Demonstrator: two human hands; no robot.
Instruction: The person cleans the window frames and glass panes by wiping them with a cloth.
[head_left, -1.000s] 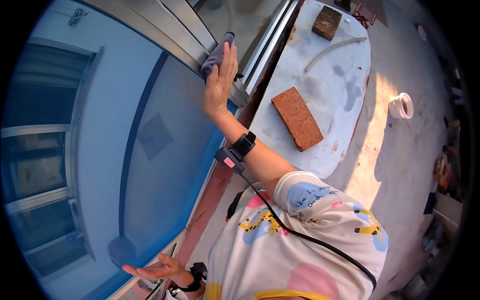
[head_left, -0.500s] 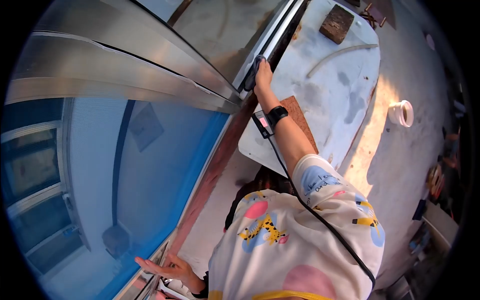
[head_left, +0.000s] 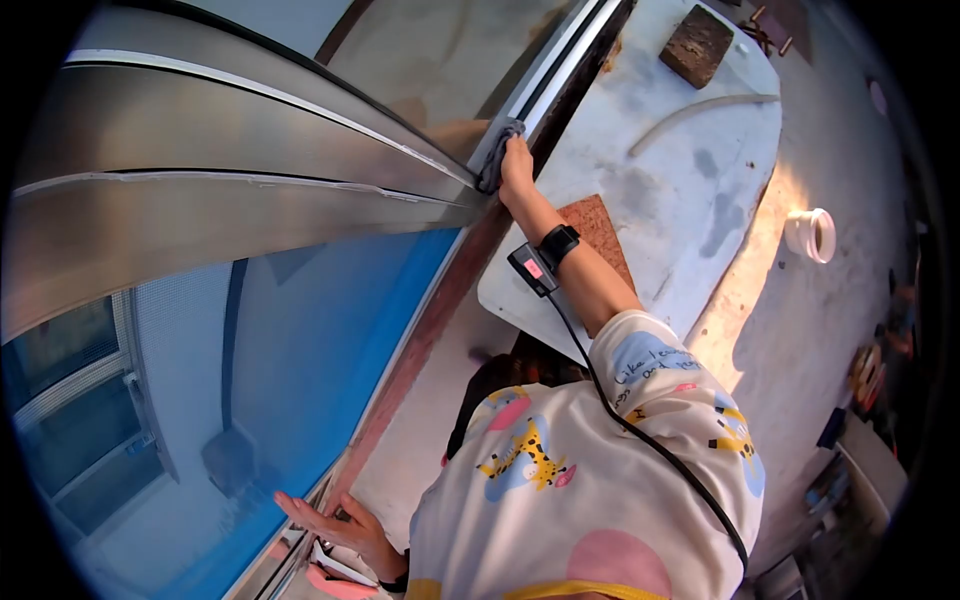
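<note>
My right hand (head_left: 516, 172) is closed around a dark grey cloth (head_left: 497, 155). It presses the cloth against the metal window frame (head_left: 440, 180), close to the corner where the bars meet the upright edge. The wrist wears a black band with a small box and a cable. At the lower left, my left hand (head_left: 345, 530) has its fingers stretched out and holds nothing visible. It lies beside the lower edge of the blue-tinted window glass (head_left: 330, 340); whether the fingertips touch the glass I cannot tell.
A worn white board (head_left: 690, 190) lies to the right, bearing a dark brick (head_left: 697, 47), a reddish brick (head_left: 598, 235) and a curved strip (head_left: 690, 115). A white bucket (head_left: 810, 235) is on the concrete floor. Pinkish items (head_left: 340, 582) lie below my left hand.
My right hand and the cloth have shifted slightly left and down along the frame. The view has tilted a little, showing more of the metal bars. My left hand stays outstretched.
</note>
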